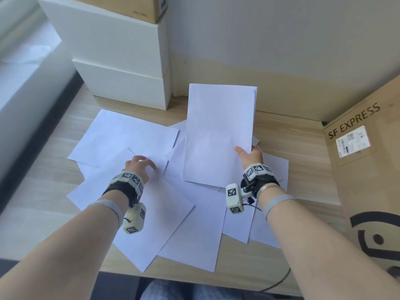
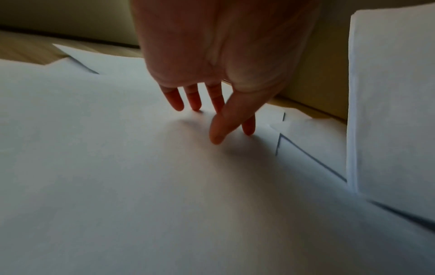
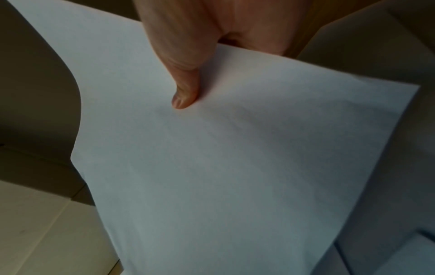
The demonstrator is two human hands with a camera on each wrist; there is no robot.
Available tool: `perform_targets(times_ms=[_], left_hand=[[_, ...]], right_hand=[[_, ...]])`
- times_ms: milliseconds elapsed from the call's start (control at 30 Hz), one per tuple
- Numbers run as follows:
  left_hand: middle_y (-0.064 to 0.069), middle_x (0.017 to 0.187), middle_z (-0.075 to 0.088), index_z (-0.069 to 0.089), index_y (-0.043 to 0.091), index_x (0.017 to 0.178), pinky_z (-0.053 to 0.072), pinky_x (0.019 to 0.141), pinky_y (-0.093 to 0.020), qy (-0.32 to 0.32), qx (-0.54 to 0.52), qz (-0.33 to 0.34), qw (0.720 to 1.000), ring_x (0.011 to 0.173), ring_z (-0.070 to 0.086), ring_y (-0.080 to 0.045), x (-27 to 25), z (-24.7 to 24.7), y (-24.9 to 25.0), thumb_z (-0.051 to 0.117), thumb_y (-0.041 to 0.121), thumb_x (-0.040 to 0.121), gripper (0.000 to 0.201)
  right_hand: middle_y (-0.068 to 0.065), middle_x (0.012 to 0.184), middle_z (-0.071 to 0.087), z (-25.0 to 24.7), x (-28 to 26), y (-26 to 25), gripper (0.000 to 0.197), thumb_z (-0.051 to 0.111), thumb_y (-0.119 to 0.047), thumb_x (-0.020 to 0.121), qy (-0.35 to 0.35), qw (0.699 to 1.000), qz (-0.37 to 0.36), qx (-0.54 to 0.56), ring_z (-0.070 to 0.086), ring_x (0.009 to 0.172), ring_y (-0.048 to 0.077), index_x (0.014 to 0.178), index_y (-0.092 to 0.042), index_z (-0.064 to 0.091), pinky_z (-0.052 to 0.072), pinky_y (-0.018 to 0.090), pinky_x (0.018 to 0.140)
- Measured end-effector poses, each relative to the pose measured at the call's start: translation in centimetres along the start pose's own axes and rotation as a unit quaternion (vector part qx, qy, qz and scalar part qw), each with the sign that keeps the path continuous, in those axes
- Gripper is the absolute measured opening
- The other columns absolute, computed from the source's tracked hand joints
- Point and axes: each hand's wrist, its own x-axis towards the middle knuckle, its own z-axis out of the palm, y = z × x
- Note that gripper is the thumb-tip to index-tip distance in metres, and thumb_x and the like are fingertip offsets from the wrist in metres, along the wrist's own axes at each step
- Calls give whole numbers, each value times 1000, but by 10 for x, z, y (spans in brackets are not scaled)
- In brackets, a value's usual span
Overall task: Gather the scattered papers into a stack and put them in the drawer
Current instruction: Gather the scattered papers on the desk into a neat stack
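Several white sheets (image 1: pixel 134 204) lie scattered and overlapping on the wooden desk (image 1: pixel 32 191). My right hand (image 1: pixel 249 155) holds a thin stack of sheets (image 1: pixel 218 135) lifted above the desk, thumb on top (image 3: pixel 183 96), the other fingers hidden under the stack (image 3: pixel 223 158). My left hand (image 1: pixel 140 164) reaches down onto a loose sheet (image 2: pixel 117 158), straight fingertips (image 2: pixel 216 137) touching it near its far corner. The held stack's edge (image 2: pixel 353 111) stands at the right of the left wrist view. A white drawer unit (image 1: pixel 121 68) stands at the back left; its drawers look closed.
A large SF EXPRESS cardboard box (image 1: pixel 368 169) stands along the desk's right side. Another cardboard box (image 1: pixel 134 7) sits on top of the drawer unit. A wall runs behind the desk. A dark cable (image 1: pixel 279 280) hangs at the desk's front edge.
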Motion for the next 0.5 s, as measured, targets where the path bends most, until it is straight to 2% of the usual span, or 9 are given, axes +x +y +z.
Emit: perform_targets(times_ms=[33,100,167,300,400,500], left_hand=[[8,139,36,58,41,90,41,99,-34,-1,3,2,1000,132,28,-24,0,1,-2,40,-11,76,56],[8,137,35,55,41,88,35,97,-32,5,19,1,1000,130,29,-25,-1,2,-4,54,-5,76,48],[6,136,35,54,40,89,31,99,-32,10,41,0,999,128,29,-27,-1,2,-3,58,-1,77,43],[3,133,40,60,28,99,30,101,-35,5,83,0,997,124,30,-30,1,-1,0,64,13,80,25],[1,124,50,58,25,90,30,98,-35,16,96,2,995,117,33,-29,1,-5,3,59,22,87,4],[1,116,55,57,24,93,31,98,-37,9,88,10,996,108,34,-28,-1,-9,10,53,26,91,4]], right_hand=[[20,115,66,0,-1,1,29,64,-13,86,2,1000,1,5,62,107,32,110,3,64,43,27,85],[19,115,66,0,-3,3,29,64,-12,86,5,1000,2,9,62,107,31,110,3,64,42,26,85],[19,115,66,-2,-4,4,29,64,-12,86,8,1000,2,14,62,107,31,111,2,64,41,24,83],[17,118,65,-8,-6,8,29,62,-12,88,12,1000,11,21,61,109,29,114,2,62,39,21,82],[18,119,65,-15,-5,10,31,62,-13,88,19,999,22,23,61,111,30,115,3,61,39,21,83],[18,119,64,-21,-5,11,33,61,-15,88,28,999,32,21,60,111,31,115,4,61,39,23,83]])
